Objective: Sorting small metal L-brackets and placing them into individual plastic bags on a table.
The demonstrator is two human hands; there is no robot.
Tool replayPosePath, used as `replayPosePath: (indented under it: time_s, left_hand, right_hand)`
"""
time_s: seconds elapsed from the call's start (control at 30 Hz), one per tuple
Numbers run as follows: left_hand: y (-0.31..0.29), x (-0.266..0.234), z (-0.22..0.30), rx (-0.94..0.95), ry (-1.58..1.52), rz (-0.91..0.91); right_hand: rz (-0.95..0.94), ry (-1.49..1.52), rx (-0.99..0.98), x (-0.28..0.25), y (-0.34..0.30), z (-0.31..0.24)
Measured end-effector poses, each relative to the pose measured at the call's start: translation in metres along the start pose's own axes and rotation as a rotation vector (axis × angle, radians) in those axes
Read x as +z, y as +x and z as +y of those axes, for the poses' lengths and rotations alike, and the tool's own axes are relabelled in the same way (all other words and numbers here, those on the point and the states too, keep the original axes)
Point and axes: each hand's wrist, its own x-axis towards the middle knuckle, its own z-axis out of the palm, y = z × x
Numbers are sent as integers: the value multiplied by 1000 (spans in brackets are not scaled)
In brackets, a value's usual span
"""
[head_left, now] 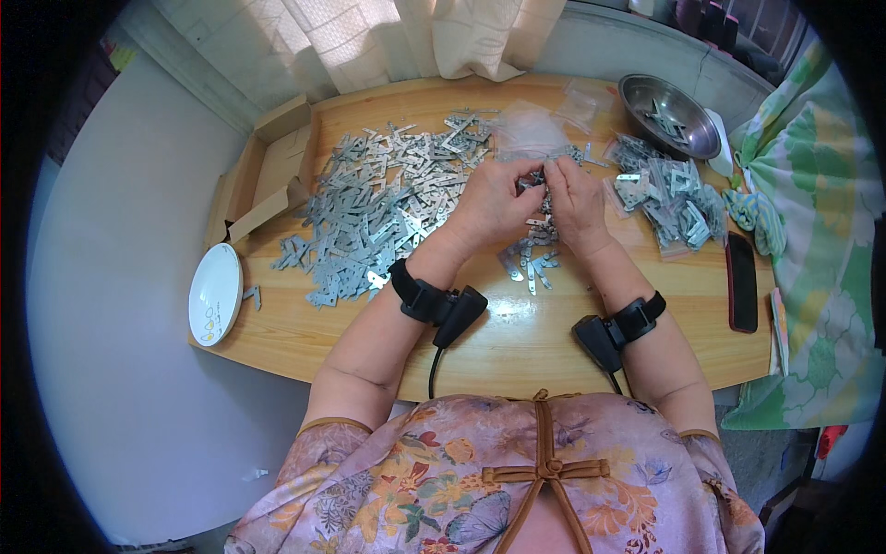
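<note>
My left hand (496, 199) and my right hand (578, 205) meet over the middle of the table, thumbs and fingers pinched together. What they pinch is mostly covered by the fingers, so I cannot make it out. Small metal brackets (541, 229) show between and below the hands. A wide heap of flat grey metal corner brackets (388, 198) spreads to the left of my left hand. Just beyond my fingertips lie clear plastic bags (531, 127). Filled clear bags of brackets (678, 205) are piled to the right of my right hand.
A metal bowl (669, 115) with a few brackets stands at the back right. An open cardboard box (277, 166) and a white plate (215, 294) lie at the left edge. A dark phone (741, 283) rests at the right, beside a green patterned cloth (803, 222).
</note>
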Motion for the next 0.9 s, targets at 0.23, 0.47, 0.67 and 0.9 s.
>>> replayPosePath:
  time_s: [0.23, 0.47, 0.67, 0.9]
  left_hand:
    - [1, -7, -11, -299, -582, -186]
    - [1, -13, -16, -366, -625, -376]
    - [3, -28, -18, -426, -758, -395]
    - [-2, -20, -12, -450, -492, -581]
  right_hand:
    - [-32, 340, 213, -2, 1, 5]
    - [-213, 628, 405, -5, 3, 12]
    - [-398, 750, 501, -13, 5, 7]
    - [-256, 689, 508, -10, 6, 17]
